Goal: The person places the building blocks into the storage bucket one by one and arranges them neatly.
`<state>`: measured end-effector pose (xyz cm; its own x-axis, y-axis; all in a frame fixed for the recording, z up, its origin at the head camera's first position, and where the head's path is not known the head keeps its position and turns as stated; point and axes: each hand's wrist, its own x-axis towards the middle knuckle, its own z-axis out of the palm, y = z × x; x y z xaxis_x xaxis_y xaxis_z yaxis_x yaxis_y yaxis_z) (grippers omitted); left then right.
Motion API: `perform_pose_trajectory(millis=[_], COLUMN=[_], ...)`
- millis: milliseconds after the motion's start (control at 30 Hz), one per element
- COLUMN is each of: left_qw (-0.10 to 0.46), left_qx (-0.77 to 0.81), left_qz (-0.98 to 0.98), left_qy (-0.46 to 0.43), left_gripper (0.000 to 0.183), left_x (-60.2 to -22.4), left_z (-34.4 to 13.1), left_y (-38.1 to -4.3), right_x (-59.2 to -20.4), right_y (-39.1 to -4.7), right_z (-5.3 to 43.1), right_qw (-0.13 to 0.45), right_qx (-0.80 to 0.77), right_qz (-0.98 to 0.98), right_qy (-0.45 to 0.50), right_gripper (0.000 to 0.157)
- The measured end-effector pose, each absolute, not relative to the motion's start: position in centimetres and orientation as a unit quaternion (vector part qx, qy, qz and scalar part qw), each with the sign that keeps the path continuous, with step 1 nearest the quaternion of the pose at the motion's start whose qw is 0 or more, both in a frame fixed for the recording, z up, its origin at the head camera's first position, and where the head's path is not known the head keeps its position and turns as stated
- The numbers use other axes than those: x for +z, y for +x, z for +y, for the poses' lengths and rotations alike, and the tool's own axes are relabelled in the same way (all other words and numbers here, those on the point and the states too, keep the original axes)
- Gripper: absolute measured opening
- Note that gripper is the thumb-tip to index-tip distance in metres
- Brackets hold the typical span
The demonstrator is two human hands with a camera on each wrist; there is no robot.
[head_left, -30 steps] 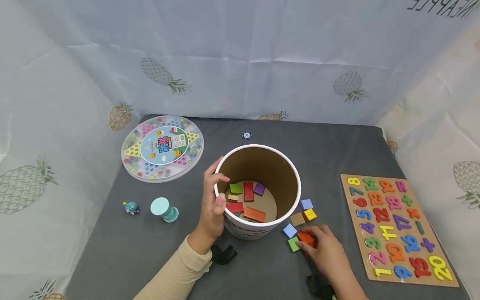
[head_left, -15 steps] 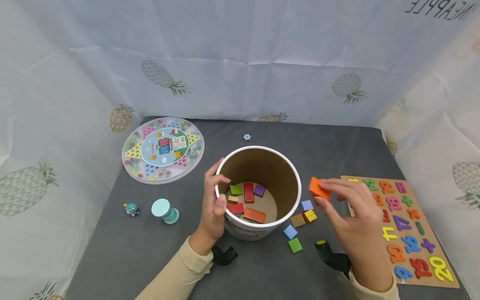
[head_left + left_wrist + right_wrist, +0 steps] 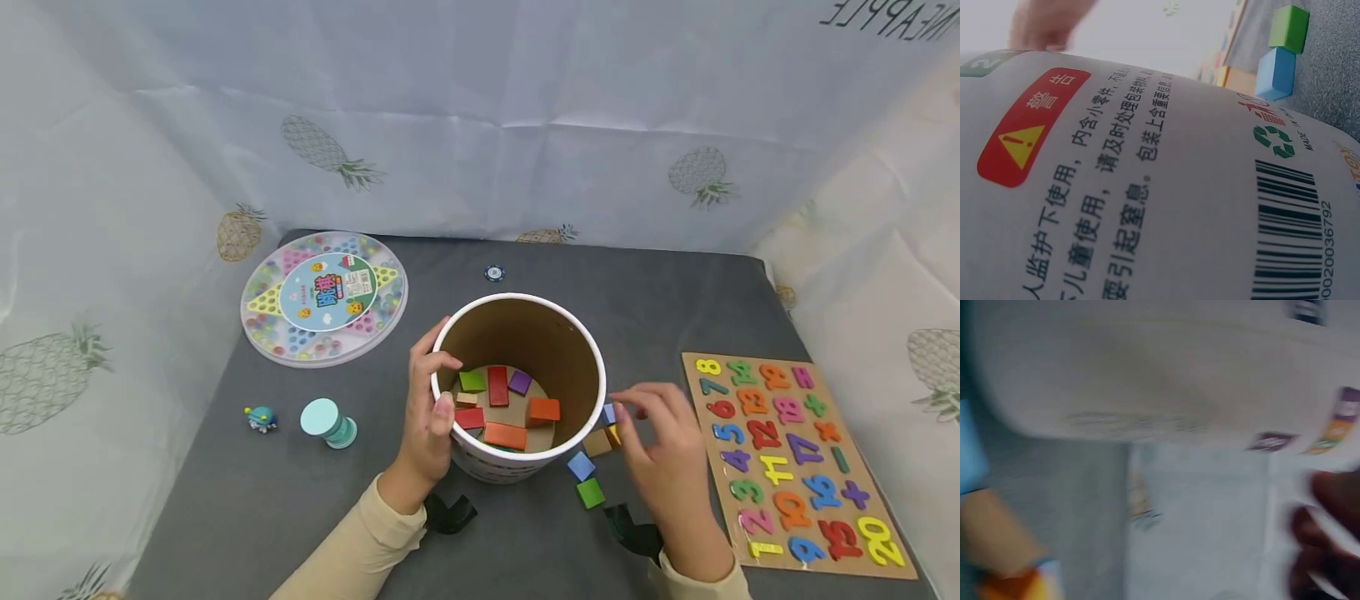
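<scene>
My left hand [image 3: 428, 417] grips the left rim of a white round bucket [image 3: 491, 468], with the thumb outside and fingertips over the edge. Inside the bucket lie several wooden blocks, among them an orange block [image 3: 543, 410], a red block [image 3: 497, 386] and a purple block [image 3: 520, 382]. My right hand [image 3: 663, 450] hovers just right of the bucket, holding nothing visible, its fingers partly covering a blue block [image 3: 609, 414] and a yellow block. Below them on the table are a tan block [image 3: 597, 442], another blue block [image 3: 581, 466] and a green block [image 3: 590, 493].
A number puzzle board [image 3: 795, 467] lies at the right. On the left are a round Chinese checkers box [image 3: 327, 292], a turquoise spool-shaped object [image 3: 328, 422] and a small toy figure [image 3: 261, 418]. A poker chip [image 3: 494, 272] lies behind the bucket.
My right hand lifted an orange block from the table and let it go into the bucket, where it now lies. My left hand stays on the rim.
</scene>
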<state>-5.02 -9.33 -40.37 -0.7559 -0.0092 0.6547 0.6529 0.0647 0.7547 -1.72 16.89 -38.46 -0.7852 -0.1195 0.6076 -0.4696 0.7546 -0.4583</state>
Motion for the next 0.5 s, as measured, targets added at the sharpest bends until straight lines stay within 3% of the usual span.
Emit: perform_pose_trajectory(millis=[67, 133, 233, 500], left_qw=[0.26, 0.261, 0.259, 0.252], left_qx=[-0.64, -0.64, -0.64, -0.641], left_qz=[-0.683, -0.682, -0.682, -0.686], left_qy=[-0.237, -0.239, -0.24, -0.235], left_gripper=[0.042, 0.042, 0.042, 0.045], left_x=[-40.3, -40.1, -40.0, -40.2], left_z=[-9.4, -9.4, -9.4, -9.4], left_y=[-4.9, -4.9, -4.8, -5.0], right_x=[-40.6, -42.7, -44.9, -46.2], right_y=[-0.8, 0.2, 1.3, 2.0], right_z=[16.9, 16.6, 16.2, 17.0], right_qw=[0.173, 0.053, -0.061, -0.101], right_qx=[0.258, 0.21, 0.193, 0.186], right_qz=[-0.943, -0.972, -0.978, -0.976], right_qy=[0.12, 0.089, 0.057, 0.044], right_gripper=[0.012, 0.019, 0.029, 0.046])
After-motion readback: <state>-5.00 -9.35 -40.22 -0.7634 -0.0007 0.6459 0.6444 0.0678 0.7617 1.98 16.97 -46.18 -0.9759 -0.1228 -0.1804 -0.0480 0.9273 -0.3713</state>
